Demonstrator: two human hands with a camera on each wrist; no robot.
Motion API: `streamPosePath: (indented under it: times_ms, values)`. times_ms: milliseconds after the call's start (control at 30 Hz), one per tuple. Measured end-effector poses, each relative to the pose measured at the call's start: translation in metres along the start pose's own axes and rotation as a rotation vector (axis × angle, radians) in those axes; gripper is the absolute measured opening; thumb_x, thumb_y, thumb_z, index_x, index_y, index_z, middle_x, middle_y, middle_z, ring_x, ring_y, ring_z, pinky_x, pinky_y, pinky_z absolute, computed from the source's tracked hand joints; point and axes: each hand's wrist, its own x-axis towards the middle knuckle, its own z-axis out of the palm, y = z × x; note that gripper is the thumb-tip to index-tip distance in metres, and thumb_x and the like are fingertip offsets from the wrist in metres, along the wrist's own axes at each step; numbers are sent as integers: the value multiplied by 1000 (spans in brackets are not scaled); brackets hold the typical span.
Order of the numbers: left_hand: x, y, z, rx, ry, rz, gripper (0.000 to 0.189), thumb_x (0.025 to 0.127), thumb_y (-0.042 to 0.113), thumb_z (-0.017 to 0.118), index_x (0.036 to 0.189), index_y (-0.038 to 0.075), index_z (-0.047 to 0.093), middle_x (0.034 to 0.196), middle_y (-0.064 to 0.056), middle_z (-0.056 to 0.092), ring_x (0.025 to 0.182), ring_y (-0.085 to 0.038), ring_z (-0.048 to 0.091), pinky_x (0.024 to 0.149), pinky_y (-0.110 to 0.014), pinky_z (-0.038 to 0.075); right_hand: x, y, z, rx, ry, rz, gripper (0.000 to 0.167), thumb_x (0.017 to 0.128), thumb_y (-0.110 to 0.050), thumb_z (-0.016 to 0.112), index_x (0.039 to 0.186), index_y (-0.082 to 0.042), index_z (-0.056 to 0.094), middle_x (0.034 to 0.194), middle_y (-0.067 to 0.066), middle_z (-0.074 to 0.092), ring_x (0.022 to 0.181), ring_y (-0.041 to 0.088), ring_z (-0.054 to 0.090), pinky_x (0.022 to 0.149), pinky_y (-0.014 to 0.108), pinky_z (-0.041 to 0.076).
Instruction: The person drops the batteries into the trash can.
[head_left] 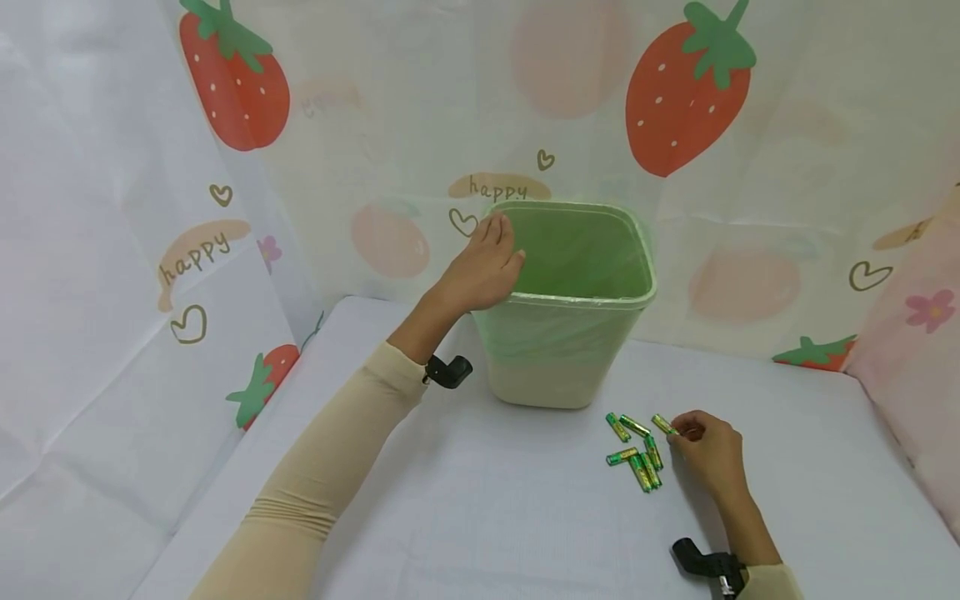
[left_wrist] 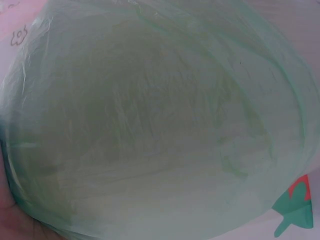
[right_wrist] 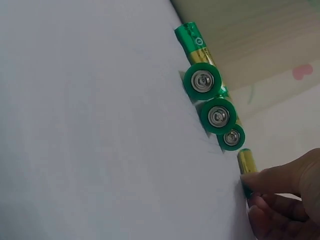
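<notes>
My left hand (head_left: pixel 487 262) rests at the left rim of a light green trash bin (head_left: pixel 558 350), its fingers extended along the edge and its thumb over the opening. A clear plastic liner (left_wrist: pixel 150 125) covers the bin and fills most of the left wrist view. Between thumb and fingertips, my right hand (head_left: pixel 708 450) pinches a green and gold battery (head_left: pixel 663 424) low over the table. Several more such batteries (head_left: pixel 641 472) lie loosely grouped left of that hand. In the right wrist view, my thumb (right_wrist: pixel 277 179) presses the battery's side.
The white-covered table (head_left: pixel 480 525) carries the bin toward its back. Behind stands a curtain (head_left: pixel 420 117) printed with strawberries and hearts, near the bin's rear. Pink fabric (head_left: pixel 915 400) borders the right side. A camera (head_left: pixel 450 372) is strapped at the left wrist.
</notes>
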Motion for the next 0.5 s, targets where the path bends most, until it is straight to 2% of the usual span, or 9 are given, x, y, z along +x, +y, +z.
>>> streamPosePath:
  times_ms: [133,300,500]
  values:
    - [-1,1,0,-11,7,-2,65,113,32,19,158,-9,-4,167,-23,-10,155,-31,-12,125,-37,-3,0,1,-4,-13,-57,14,22,85,2,76,106,10,74,91,22,72,82,33,67,64,31,50]
    - [-2,2,0,-19,12,-5,65,113,32,19,158,-9,-3,167,-24,-9,155,-32,-11,126,-37,-2,1,-1,-10,-19,-148,39,23,89,2,70,110,13,72,100,29,71,87,37,66,63,33,49]
    - [-1,1,1,-8,14,-4,65,113,31,19,158,-9,-3,167,-24,-9,155,-31,-12,125,-36,-3,2,-3,-19,1,-181,55,25,91,2,68,112,13,71,100,28,72,80,29,67,57,27,48]
